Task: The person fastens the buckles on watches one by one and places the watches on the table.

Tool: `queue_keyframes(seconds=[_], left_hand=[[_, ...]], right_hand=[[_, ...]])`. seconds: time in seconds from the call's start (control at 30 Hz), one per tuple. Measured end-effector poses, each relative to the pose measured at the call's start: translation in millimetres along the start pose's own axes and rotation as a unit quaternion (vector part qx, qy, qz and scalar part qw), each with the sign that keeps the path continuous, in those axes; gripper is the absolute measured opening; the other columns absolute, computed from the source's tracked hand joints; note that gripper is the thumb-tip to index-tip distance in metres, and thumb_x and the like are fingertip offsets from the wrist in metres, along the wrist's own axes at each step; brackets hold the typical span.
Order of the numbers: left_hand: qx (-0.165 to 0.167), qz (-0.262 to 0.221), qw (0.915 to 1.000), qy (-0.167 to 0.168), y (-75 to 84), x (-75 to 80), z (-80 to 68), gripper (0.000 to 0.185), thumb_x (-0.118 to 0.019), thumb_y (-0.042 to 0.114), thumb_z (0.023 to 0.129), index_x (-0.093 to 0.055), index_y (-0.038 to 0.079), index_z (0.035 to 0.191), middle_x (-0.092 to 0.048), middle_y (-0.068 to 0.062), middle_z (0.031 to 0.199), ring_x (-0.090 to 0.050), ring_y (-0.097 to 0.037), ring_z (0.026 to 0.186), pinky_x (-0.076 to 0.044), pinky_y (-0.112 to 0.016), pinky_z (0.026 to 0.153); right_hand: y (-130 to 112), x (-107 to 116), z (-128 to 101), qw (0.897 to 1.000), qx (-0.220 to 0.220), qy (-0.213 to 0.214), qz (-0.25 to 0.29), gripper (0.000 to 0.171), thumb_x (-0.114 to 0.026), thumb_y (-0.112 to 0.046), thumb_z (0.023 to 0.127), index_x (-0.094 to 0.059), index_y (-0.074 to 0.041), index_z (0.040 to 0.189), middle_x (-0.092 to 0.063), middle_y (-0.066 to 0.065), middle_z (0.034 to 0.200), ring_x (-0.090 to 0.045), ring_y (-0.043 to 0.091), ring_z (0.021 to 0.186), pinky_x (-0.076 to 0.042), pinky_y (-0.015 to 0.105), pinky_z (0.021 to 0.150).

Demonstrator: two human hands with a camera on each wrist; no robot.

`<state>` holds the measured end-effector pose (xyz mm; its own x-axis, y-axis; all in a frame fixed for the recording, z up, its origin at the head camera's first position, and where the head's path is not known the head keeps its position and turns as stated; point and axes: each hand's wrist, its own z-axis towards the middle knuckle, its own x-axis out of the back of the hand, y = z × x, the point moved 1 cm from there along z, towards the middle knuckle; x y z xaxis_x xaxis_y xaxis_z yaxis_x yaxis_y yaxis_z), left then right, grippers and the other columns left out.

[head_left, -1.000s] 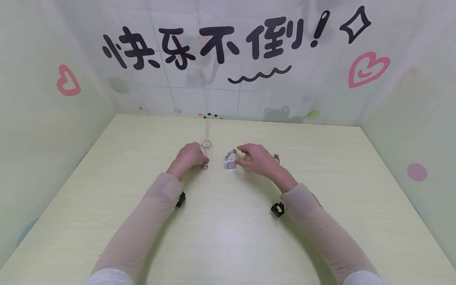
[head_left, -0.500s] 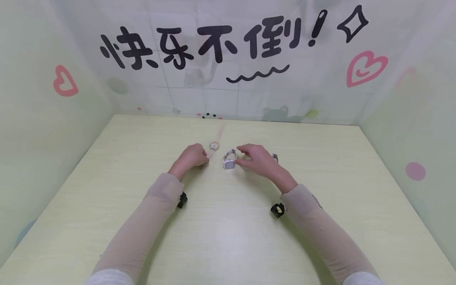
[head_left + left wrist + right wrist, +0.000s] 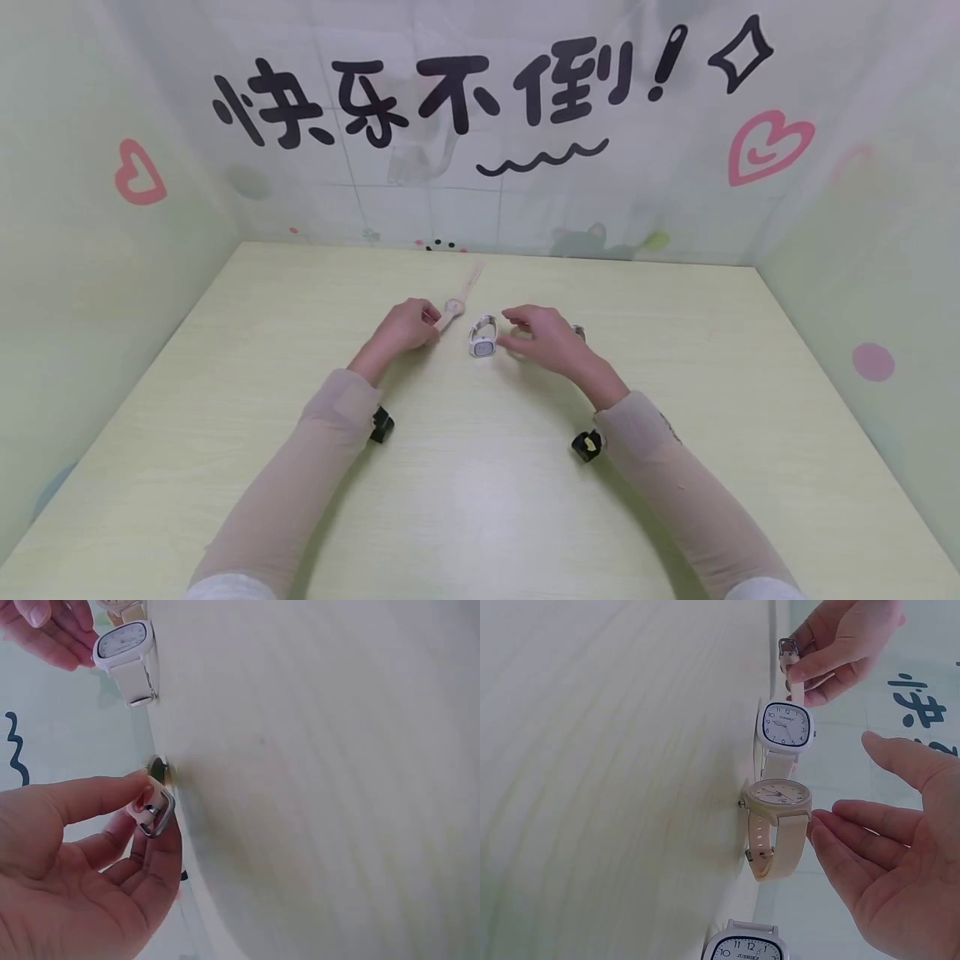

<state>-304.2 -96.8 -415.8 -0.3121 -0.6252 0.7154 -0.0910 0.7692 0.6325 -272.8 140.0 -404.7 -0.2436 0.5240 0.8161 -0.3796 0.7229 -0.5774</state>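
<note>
The pale yellow-green wood-grain table (image 3: 480, 500) bears faint lengthwise streaks. The slim watch with a pale pink strap (image 3: 459, 298) has a silver-grey metal buckle (image 3: 155, 815). The square white watch with a white strap (image 3: 784, 726) shows a white dial with dark numerals inside a dark ring. The round cream watch with a beige strap (image 3: 777, 802) has a cream dial. The backdrop sheet of pale mint green (image 3: 480, 192) carries bold black characters, a black wavy line, pink hearts and a pink dot. Sheer beige sleeves (image 3: 300, 483) cover both forearms.
</note>
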Motion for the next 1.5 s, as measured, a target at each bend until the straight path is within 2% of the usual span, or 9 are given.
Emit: queue_keyframes(seconds=[0.1, 0.2, 0.37, 0.63, 1.1, 1.33, 1.43, 1.5], left_hand=[[-0.025, -0.010, 0.9993, 0.025, 0.3, 1.9, 0.7, 0.029, -0.062, 0.003, 0.090, -0.063, 0.002, 0.119, -0.064, -0.014, 0.111, -0.057, -0.019, 0.085, -0.048, -0.021, 0.065], [-0.045, -0.026, 0.9976, 0.046, 2.4, 3.8, 1.0, 0.024, -0.062, 0.005, 0.093, -0.065, 0.003, 0.116, -0.066, -0.013, 0.109, -0.057, -0.020, 0.087, -0.047, -0.023, 0.069], [-0.067, -0.057, 0.9940, 0.066, 7.9, 6.3, 0.9, 0.022, -0.063, 0.006, 0.095, -0.066, 0.004, 0.117, -0.069, -0.012, 0.107, -0.059, -0.021, 0.090, -0.047, -0.024, 0.073], [-0.105, -0.053, 0.9881, 0.099, 18.1, 12.7, -6.6, 0.021, -0.064, 0.008, 0.096, -0.067, 0.005, 0.116, -0.071, -0.013, 0.109, -0.063, -0.024, 0.097, -0.049, -0.029, 0.080], [-0.159, -0.053, 0.9777, 0.127, 39.7, 19.7, -22.7, 0.017, -0.063, 0.011, 0.098, -0.068, 0.008, 0.114, -0.073, -0.010, 0.107, -0.064, -0.022, 0.093, -0.050, -0.030, 0.076], [-0.181, -0.061, 0.9723, 0.135, 51.6, 23.5, -32.0, 0.018, -0.063, 0.010, 0.098, -0.068, 0.008, 0.114, -0.074, -0.011, 0.107, -0.068, -0.024, 0.096, -0.055, -0.034, 0.082], [-0.187, -0.064, 0.9707, 0.136, 55.5, 24.5, -35.3, 0.017, -0.063, 0.010, 0.098, -0.068, 0.008, 0.114, -0.073, -0.010, 0.107, -0.069, -0.024, 0.098, -0.056, -0.036, 0.085], [-0.193, -0.063, 0.9693, 0.139, 57.4, 25.2, -37.2, 0.017, -0.063, 0.010, 0.098, -0.068, 0.008, 0.113, -0.073, -0.010, 0.107, -0.069, -0.024, 0.098, -0.057, -0.037, 0.086]], right_hand=[[1, 0, 0, 1.000, -0.002, 0.003, 0.005, 0.053, -0.067, -0.028, 0.096, -0.056, 0.002, 0.138, -0.060, 0.018, 0.140, -0.062, 0.033, 0.124, -0.050, 0.044, 0.106], [2, 0, 1, 1.000, -0.006, 0.008, 0.009, 0.052, -0.067, -0.027, 0.096, -0.056, 0.002, 0.138, -0.060, 0.018, 0.140, -0.062, 0.033, 0.124, -0.051, 0.044, 0.106], [2, 0, 1, 0.999, -0.019, 0.018, 0.025, 0.050, -0.067, -0.025, 0.096, -0.056, 0.002, 0.137, -0.061, 0.018, 0.139, -0.062, 0.032, 0.123, -0.051, 0.043, 0.106], [1, 0, 0, 0.998, -0.032, 0.030, 0.052, 0.047, -0.066, -0.023, 0.097, -0.057, 0.003, 0.136, -0.061, 0.018, 0.138, -0.062, 0.032, 0.124, -0.051, 0.043, 0.105], [-1, -4, 4, 0.993, -0.029, 0.047, 0.109, 0.038, -0.059, -0.017, 0.101, -0.059, 0.001, 0.133, -0.065, 0.017, 0.133, -0.063, 0.031, 0.123, -0.052, 0.041, 0.105], [-6, -6, 8, 0.990, -0.024, 0.054, 0.130, 0.035, -0.051, -0.020, 0.104, -0.062, -0.001, 0.132, -0.067, 0.015, 0.131, -0.063, 0.029, 0.122, -0.051, 0.044, 0.106], [-9, -6, 9, 0.984, -0.018, 0.050, 0.168, 0.036, -0.048, -0.020, 0.106, -0.061, 0.001, 0.132, -0.067, 0.018, 0.129, -0.063, 0.031, 0.122, -0.051, 0.044, 0.106], [-11, -7, 10, 0.975, -0.015, 0.041, 0.216, 0.037, -0.046, -0.019, 0.107, -0.059, 0.005, 0.132, -0.065, 0.022, 0.130, -0.062, 0.033, 0.124, -0.051, 0.042, 0.107]])
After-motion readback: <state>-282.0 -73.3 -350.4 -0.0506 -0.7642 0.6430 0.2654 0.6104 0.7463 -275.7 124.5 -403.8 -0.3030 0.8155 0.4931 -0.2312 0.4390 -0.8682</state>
